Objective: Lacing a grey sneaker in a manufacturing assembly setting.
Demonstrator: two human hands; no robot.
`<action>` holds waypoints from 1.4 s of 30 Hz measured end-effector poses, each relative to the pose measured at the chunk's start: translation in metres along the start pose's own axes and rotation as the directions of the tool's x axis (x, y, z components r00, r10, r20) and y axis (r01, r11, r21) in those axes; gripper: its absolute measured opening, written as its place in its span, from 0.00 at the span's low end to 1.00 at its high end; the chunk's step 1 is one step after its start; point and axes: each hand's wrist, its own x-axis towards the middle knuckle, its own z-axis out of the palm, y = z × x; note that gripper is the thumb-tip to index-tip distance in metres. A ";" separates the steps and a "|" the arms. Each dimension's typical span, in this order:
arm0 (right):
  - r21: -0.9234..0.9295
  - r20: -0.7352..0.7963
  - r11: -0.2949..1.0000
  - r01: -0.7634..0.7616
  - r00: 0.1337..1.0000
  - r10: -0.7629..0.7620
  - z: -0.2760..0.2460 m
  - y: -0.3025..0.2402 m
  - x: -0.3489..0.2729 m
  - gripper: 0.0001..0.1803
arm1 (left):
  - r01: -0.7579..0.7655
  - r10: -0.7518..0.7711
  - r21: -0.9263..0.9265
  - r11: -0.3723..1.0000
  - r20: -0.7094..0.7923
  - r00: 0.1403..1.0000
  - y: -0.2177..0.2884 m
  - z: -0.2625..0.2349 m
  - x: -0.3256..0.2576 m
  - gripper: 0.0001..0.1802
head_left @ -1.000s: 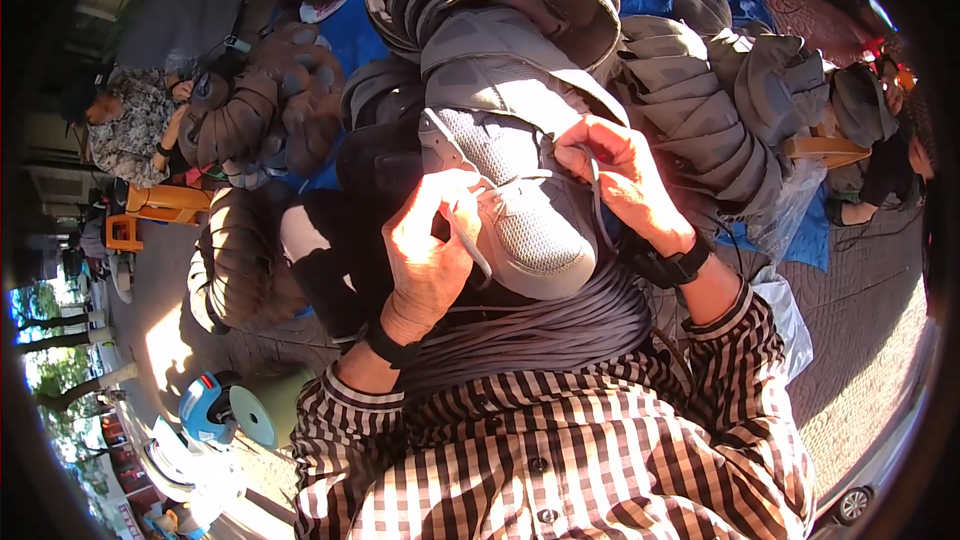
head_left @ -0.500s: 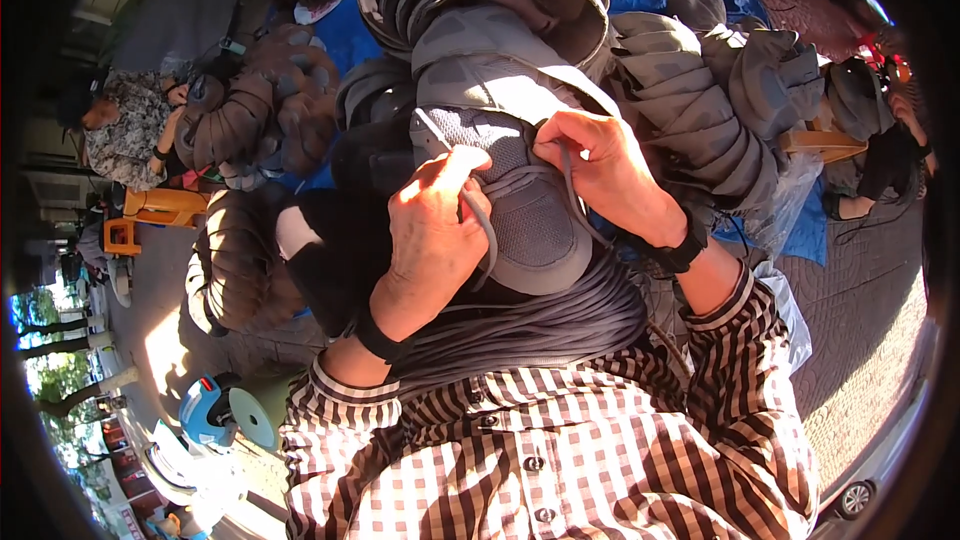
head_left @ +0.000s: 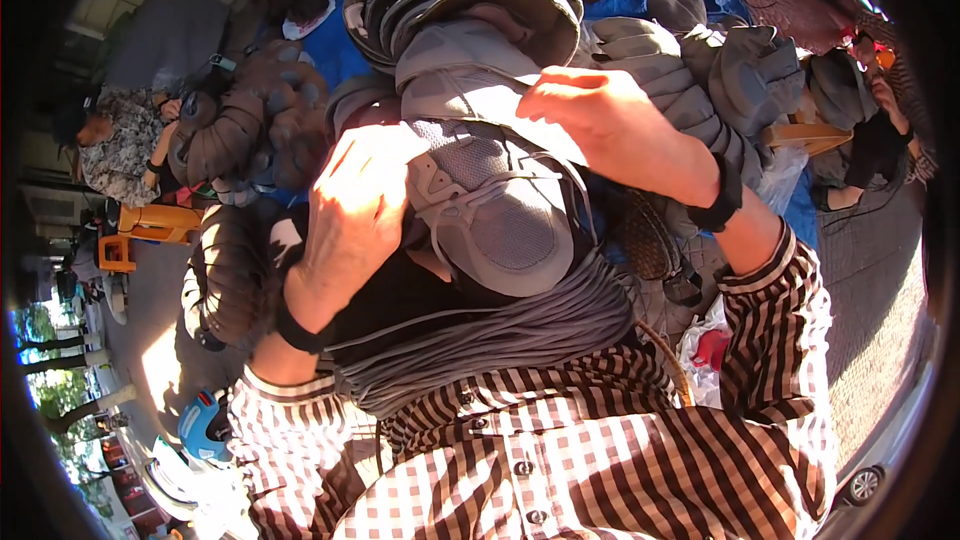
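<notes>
A grey shoe upper (head_left: 510,235) with a mesh toe lies in front of me, its toe pointing at my body. A grey shoelace (head_left: 583,190) crosses its front and loops out along its right side. My left hand (head_left: 362,208) is closed at the upper's left edge, thumb and fingers drawn together; what they pinch is hidden. At the right edge my right hand (head_left: 625,132) is closed in a pinch, with the lace running by its partly hidden fingertips. Across my lap, below the toe, rests a thick bundle of grey laces (head_left: 490,335).
Nested stacks of grey uppers (head_left: 480,0) rise beyond the shoe, with further stacks (head_left: 700,70) at right and brown ones (head_left: 245,105) at left. Blue sheeting (head_left: 335,45) lies beneath them. An orange stool (head_left: 160,225) and a seated person (head_left: 130,135) are at left; another person (head_left: 880,135) sits at right.
My hands have moved apart, the left to the left and the right slightly right and up. The lace ends seen at both hands earlier are now mostly hidden. The upper has tilted slightly.
</notes>
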 end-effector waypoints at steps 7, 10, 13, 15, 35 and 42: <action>-0.480 0.070 0.736 0.478 0.857 -0.511 0.014 0.012 0.004 0.13 | -0.108 0.113 -0.036 0.994 0.396 0.911 -0.004 0.004 0.032 0.14; -0.484 0.186 0.646 0.590 0.791 -0.583 -0.003 0.004 0.018 0.16 | -0.114 0.135 -0.073 0.991 0.497 0.857 -0.010 0.001 0.035 0.15; -0.265 0.791 0.910 0.318 0.611 0.017 -0.010 -0.009 0.056 0.16 | -0.290 0.423 -0.322 0.901 0.506 0.752 -0.029 0.002 0.040 0.14; -0.173 0.775 0.945 0.277 0.630 -0.043 -0.015 -0.004 0.052 0.15 | -0.142 0.277 -0.270 0.952 0.577 0.768 -0.028 0.005 0.034 0.14; -0.324 0.766 0.757 0.567 0.627 -0.142 -0.016 0.001 0.026 0.19 | -0.217 0.276 -0.172 0.961 0.538 0.796 -0.028 0.010 0.021 0.13; -0.130 0.538 0.804 0.581 0.722 -0.435 0.000 0.017 0.031 0.08 | -0.140 0.191 -0.133 0.981 0.583 0.790 -0.020 0.007 0.021 0.12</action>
